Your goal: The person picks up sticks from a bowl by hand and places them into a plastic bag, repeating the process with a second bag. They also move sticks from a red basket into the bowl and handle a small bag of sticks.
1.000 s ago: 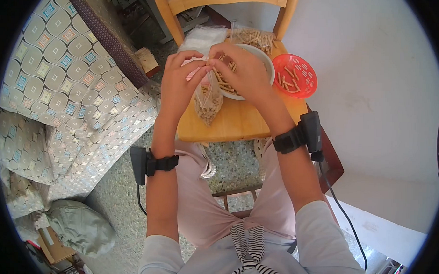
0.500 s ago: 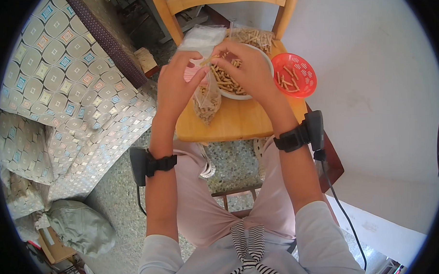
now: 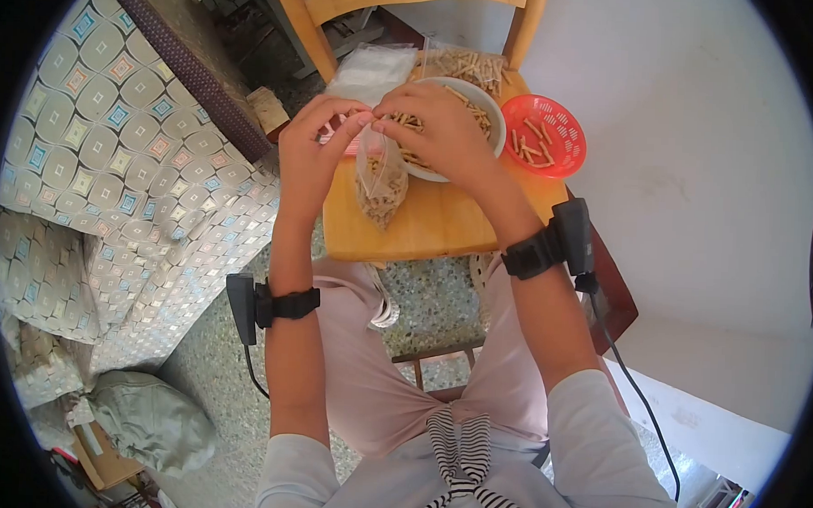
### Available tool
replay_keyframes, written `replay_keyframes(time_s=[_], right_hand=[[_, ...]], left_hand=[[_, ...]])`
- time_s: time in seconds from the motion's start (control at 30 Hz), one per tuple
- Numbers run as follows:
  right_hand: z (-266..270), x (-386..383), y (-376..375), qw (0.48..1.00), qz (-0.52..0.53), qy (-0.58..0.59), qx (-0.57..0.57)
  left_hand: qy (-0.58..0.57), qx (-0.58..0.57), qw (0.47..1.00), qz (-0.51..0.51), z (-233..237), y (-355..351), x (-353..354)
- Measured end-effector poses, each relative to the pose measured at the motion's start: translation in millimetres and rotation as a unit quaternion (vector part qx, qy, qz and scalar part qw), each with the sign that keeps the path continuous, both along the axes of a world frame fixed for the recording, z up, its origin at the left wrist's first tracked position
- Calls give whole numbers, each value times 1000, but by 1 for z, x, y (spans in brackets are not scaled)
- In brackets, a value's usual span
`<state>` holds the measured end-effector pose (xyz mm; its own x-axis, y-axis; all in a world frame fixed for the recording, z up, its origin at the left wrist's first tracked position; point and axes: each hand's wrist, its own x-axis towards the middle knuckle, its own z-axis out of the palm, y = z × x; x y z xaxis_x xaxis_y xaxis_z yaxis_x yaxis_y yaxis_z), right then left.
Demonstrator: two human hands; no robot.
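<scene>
A clear plastic bag (image 3: 381, 189) part-filled with short brown stick-like pieces rests on the wooden chair seat (image 3: 452, 227). At its top edge, the fingertips of my left hand (image 3: 319, 148) are closed in a pinch. Close against them, my right hand (image 3: 442, 134) also pinches the bag's mouth, its fingers partly hiding the bowl. Behind that hand is a white bowl (image 3: 498, 136) heaped with the same brown pieces (image 3: 470, 108). Something pink and striped shows beneath my left hand, mostly covered.
A red slotted basket (image 3: 571, 152) with several brown pieces stands at the seat's right edge. Flat clear bags (image 3: 368, 66) and another filled bag (image 3: 467, 66) lie near the backrest. A patterned cloth-covered couch (image 3: 114, 154) is on the left, a white wall (image 3: 678, 156) on the right.
My right hand has moved left and down, and my left hand slightly left. Their fingertips, apart before with a brown piece at the right one, now meet at the bag's mouth.
</scene>
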<state>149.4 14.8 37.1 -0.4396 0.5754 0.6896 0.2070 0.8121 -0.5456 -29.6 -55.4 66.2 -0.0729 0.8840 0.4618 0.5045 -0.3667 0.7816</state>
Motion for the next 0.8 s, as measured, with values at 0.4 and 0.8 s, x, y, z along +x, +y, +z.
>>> replay_keyframes(time_s=[0.4,0.8], right_hand=[[-57,44,32,913,-98,-364,-159],[-30,22,21,927,-214,-271,-146]], left_hand=[[228,-15,973,-38,-7,-7,-4],[134,16,989,58,-3,-4,4]])
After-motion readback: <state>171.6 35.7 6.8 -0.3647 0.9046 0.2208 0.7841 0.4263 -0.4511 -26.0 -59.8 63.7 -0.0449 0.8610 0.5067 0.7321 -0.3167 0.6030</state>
